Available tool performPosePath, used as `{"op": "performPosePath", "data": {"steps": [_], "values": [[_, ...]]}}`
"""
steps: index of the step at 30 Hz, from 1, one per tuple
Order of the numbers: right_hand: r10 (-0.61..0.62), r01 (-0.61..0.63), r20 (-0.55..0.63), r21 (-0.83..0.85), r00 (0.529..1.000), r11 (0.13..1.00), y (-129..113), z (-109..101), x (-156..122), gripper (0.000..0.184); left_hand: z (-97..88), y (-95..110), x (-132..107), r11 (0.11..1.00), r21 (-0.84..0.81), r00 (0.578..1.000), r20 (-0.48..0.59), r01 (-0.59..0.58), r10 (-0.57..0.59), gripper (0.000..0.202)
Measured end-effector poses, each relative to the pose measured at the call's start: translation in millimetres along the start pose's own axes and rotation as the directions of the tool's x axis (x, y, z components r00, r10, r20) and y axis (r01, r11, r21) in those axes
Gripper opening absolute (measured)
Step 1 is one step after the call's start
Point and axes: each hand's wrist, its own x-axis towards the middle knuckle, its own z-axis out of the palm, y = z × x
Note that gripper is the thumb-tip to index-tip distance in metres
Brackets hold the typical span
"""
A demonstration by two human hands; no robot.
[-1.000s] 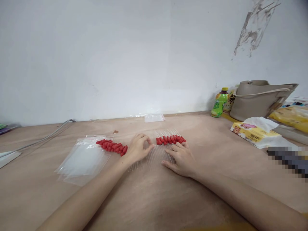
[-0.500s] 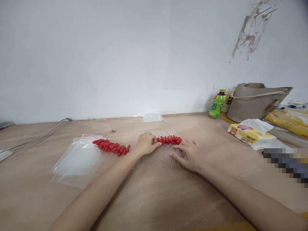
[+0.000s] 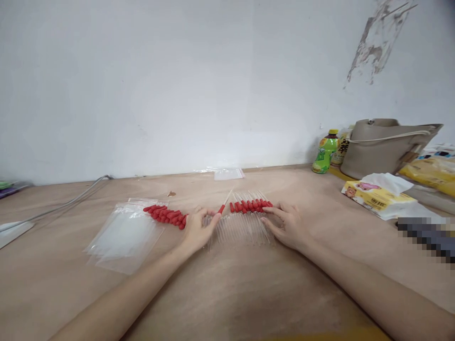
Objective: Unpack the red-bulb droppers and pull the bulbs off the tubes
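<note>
A row of clear droppers with red bulbs (image 3: 250, 206) lies side by side on the wooden table (image 3: 227, 289). My left hand (image 3: 196, 229) lies at the row's left end with its fingers stretched out, touching the glass stems; one single dropper (image 3: 222, 206) lies askew just beyond its fingertips. My right hand (image 3: 288, 225) rests at the row's right end, fingers out flat against the droppers. A heap of loose red bulbs (image 3: 166, 215) lies left of my left hand.
A stack of clear zip bags (image 3: 122, 236) lies at the left. Further bags (image 3: 228, 174) sit by the wall. At the right stand a green bottle (image 3: 324, 151), a beige handbag (image 3: 385, 146) and a tissue pack (image 3: 377, 195). A grey cable (image 3: 60, 204) runs along the left.
My left hand has opened and drawn back from the bulbs to the row's left end. My right hand slid right to the row's right end. One dropper now lies askew.
</note>
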Motion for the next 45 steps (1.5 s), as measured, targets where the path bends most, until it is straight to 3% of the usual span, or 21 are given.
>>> {"op": "performPosePath", "data": {"steps": [4, 6, 9, 12, 16, 20, 23, 29, 34, 45], "values": [[-0.112, 0.116, -0.118, 0.030, 0.987, 0.993, -15.3, -3.1, 3.6, 0.040, -26.9, -2.4, -36.0, 0.946, 0.138, 0.954, -0.019, -0.295, 0.300, 0.017], [-0.228, 0.230, -0.057, 0.025, 0.972, 0.973, -29.1, -6.7, 6.3, 0.047, -34.5, -1.9, -46.7, 0.901, 0.176, 0.916, 0.005, -0.396, 0.402, 0.012], [-0.408, 0.406, 0.057, 0.047, 0.911, 0.913, -49.3, -7.5, 9.2, 0.044, -36.7, -1.4, -53.2, 0.858, 0.202, 0.877, 0.007, -0.472, 0.480, 0.008], [-0.468, 0.464, 0.081, 0.058, 0.880, 0.884, -61.9, 0.3, 9.4, 0.032, -32.7, -3.6, -54.6, 0.840, 0.206, 0.856, -0.025, -0.502, 0.517, 0.007], [-0.467, 0.464, 0.022, 0.087, 0.884, 0.881, -68.1, 14.0, 6.2, 0.013, -28.5, -6.6, -57.1, 0.835, 0.197, 0.847, -0.039, -0.513, 0.530, 0.006], [-0.417, 0.413, 0.006, 0.125, 0.909, 0.902, -71.5, 19.6, 3.3, 0.013, -24.9, -1.7, -57.5, 0.837, 0.185, 0.849, -0.026, -0.515, 0.529, 0.022], [-0.404, 0.398, 0.009, 0.141, 0.915, 0.906, -74.6, 20.2, 2.4, 0.013, -19.4, 4.2, -54.8, 0.793, 0.211, 0.812, 0.002, -0.571, 0.584, 0.034], [-0.397, 0.389, 0.013, 0.169, 0.918, 0.905, -78.1, 20.0, 0.9, 0.013, -9.5, 8.1, -52.3, 0.713, 0.201, 0.720, -0.050, -0.671, 0.692, 0.016], [-0.465, 0.460, -0.012, 0.173, 0.885, 0.871, -76.6, 22.0, 0.2, 0.018, -9.0, 7.6, -54.0, 0.695, 0.213, 0.695, -0.091, -0.686, 0.714, 0.017], [-0.576, 0.565, -0.054, 0.293, 0.815, 0.772, -75.7, 22.8, -1.6, 0.014, -12.1, 8.5, -53.6, 0.673, 0.153, 0.682, 0.007, -0.724, 0.732, 0.015]]}}
